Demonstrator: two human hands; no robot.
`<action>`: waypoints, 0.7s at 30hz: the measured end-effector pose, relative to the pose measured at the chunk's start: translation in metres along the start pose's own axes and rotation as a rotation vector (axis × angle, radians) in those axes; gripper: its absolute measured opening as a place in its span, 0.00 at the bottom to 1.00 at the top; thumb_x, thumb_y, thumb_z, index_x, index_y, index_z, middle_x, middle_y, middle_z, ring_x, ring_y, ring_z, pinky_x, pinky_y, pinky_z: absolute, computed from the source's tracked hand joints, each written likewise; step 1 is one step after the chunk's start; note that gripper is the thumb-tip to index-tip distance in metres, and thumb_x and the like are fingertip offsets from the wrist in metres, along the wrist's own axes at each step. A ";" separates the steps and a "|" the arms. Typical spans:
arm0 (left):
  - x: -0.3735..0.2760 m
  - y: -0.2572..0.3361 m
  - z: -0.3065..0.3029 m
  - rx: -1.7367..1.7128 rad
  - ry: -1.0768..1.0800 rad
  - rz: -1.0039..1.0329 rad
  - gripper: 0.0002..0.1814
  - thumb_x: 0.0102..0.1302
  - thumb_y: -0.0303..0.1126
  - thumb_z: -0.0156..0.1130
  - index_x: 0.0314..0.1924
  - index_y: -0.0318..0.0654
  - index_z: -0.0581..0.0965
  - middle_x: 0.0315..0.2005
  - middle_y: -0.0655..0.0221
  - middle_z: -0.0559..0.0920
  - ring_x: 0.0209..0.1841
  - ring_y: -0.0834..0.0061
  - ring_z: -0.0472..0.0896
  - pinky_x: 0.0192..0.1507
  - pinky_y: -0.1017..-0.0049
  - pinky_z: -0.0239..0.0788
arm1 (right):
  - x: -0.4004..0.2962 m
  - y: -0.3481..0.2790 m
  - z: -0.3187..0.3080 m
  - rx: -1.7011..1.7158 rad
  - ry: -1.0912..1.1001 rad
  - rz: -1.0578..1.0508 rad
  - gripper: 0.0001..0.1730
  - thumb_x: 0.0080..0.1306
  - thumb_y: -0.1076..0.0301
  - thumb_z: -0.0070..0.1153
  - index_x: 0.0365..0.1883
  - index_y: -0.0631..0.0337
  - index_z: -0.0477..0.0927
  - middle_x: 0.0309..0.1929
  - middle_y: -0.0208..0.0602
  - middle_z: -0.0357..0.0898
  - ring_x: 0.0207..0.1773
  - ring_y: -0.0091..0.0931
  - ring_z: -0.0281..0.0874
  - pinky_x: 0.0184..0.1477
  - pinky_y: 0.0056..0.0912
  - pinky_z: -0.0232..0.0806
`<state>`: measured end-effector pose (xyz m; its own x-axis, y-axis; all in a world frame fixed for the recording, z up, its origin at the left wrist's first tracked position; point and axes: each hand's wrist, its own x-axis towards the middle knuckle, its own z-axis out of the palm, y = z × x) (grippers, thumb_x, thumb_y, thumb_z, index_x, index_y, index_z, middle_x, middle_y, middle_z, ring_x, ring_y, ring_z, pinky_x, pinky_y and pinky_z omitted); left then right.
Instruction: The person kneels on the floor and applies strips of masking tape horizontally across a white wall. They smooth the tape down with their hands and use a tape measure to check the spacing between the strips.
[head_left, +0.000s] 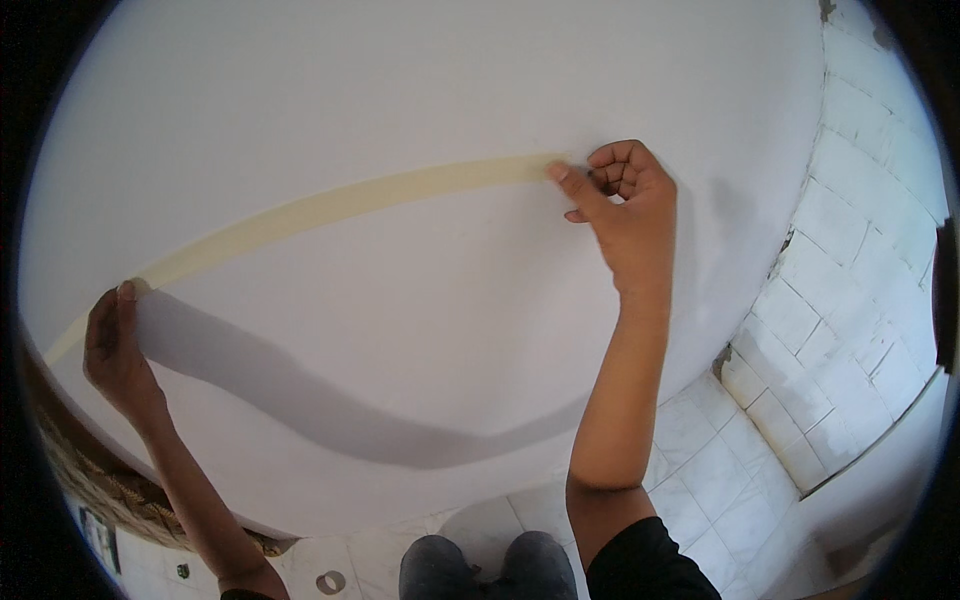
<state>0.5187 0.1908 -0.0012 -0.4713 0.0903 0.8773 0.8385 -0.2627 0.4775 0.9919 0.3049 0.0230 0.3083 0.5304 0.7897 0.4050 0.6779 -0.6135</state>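
Note:
A long strip of pale yellow masking tape (360, 196) runs across a smooth white wall (420, 330), looking bowed in the wide view. At the strip's left part, my left hand (124, 352) has its thumb and fingertips together on the tape. The tape continues past that hand to the lower left. My right hand (637, 206) is at the strip's right end, its blurred thumb tip over the tape. The other right fingers are curled and apart from the thumb. Whether the right thumb presses the tape cannot be told.
A brown patterned cloth-covered piece (112, 480) borders the wall at lower left. On the white tiled floor (712, 480) lies a ring-shaped roll or core (330, 583), near a small dark object (183, 571). To the right stands a white block-patterned wall (855, 247). My knees (487, 566) show below.

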 end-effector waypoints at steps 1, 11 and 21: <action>0.002 -0.002 -0.002 -0.010 0.004 -0.004 0.18 0.73 0.42 0.72 0.54 0.36 0.88 0.47 0.65 0.90 0.51 0.73 0.85 0.62 0.68 0.74 | -0.002 0.000 0.001 -0.087 0.009 -0.059 0.18 0.60 0.66 0.79 0.37 0.65 0.80 0.24 0.33 0.81 0.27 0.19 0.82 0.27 0.23 0.80; 0.006 -0.001 -0.004 -0.072 -0.046 -0.026 0.17 0.72 0.42 0.74 0.50 0.36 0.88 0.44 0.65 0.91 0.50 0.73 0.87 0.60 0.68 0.77 | -0.001 0.003 -0.003 0.103 -0.024 0.005 0.20 0.60 0.69 0.79 0.38 0.66 0.77 0.26 0.34 0.81 0.26 0.21 0.81 0.25 0.23 0.76; 0.004 0.022 0.000 -0.195 -0.059 -0.106 0.13 0.70 0.38 0.76 0.44 0.34 0.88 0.35 0.69 0.90 0.40 0.81 0.84 0.48 0.78 0.75 | -0.002 -0.002 0.000 0.114 0.057 0.048 0.18 0.66 0.64 0.75 0.36 0.66 0.78 0.25 0.34 0.81 0.26 0.20 0.80 0.28 0.25 0.80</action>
<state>0.5355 0.1856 0.0132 -0.5321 0.1817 0.8270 0.7140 -0.4288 0.5535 0.9905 0.3022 0.0227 0.3745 0.5365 0.7562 0.2890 0.7074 -0.6450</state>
